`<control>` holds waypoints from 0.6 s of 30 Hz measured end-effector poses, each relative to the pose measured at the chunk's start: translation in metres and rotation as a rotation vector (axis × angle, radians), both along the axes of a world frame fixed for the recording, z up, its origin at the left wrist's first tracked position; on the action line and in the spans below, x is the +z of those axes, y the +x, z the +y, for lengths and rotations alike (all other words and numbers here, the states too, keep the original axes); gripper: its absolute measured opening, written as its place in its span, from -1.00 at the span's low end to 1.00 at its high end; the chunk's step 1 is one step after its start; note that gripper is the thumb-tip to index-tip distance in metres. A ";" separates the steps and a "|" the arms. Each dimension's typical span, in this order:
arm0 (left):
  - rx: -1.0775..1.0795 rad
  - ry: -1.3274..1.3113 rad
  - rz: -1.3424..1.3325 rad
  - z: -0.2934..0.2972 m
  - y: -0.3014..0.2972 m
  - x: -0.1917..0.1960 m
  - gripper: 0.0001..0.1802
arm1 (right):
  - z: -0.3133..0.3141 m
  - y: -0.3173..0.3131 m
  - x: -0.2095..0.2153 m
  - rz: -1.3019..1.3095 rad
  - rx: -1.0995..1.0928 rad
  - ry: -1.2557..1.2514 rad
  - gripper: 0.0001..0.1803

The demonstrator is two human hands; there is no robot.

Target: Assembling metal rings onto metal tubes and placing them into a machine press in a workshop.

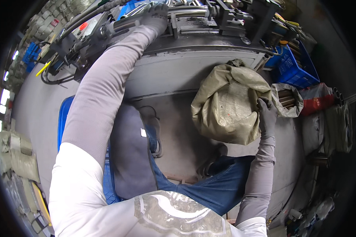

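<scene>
Both my hands wear grey gloves with dark fingertips. My left hand (155, 19) reaches up to the machine and is closed over a shiny metal tube (189, 12), which lies across the machine's holders. The glove covers part of the tube. My right hand (267, 114) has its fingers curled round the right edge of a beige woven sack (233, 104). That sack stands below the front of the machine (201, 40), its top folded and bunched. What it holds inside is hidden.
A blue crate (298, 69) with long pieces stands at the right. Beside the sack, a smaller white bag (286, 100) holds brown tubes. A red and grey bag (318, 98) lies beyond it. Another blue crate (66, 116) is by my left leg. Cables (57, 81) hang at the machine's left end.
</scene>
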State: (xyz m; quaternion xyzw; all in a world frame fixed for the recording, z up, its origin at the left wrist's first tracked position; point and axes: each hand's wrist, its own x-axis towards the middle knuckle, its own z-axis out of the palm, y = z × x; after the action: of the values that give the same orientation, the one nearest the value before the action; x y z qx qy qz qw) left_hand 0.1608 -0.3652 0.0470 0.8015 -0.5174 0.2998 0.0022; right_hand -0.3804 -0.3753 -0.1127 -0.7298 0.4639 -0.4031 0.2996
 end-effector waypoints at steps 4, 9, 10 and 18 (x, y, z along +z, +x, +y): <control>-0.244 -0.172 -0.051 0.035 -0.023 -0.004 -0.33 | 0.003 0.005 0.003 -0.006 0.000 0.104 -0.63; -0.713 -0.232 0.348 0.160 -0.096 -0.044 -0.46 | 0.035 0.014 0.038 0.025 -0.086 0.206 -0.62; -0.710 -0.233 0.479 0.188 -0.104 -0.045 -0.46 | 0.032 0.010 0.034 0.021 -0.082 0.270 -0.62; -1.091 -0.489 1.002 0.342 -0.205 0.076 -0.04 | 0.040 0.001 0.027 -0.305 0.054 0.234 -0.65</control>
State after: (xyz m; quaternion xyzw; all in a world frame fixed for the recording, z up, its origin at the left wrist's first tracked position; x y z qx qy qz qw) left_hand -0.0444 -0.0234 0.1234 0.4502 -0.6950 -0.0361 0.5594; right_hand -0.3791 -0.3349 -0.0853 -0.6326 0.4370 -0.4443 0.4597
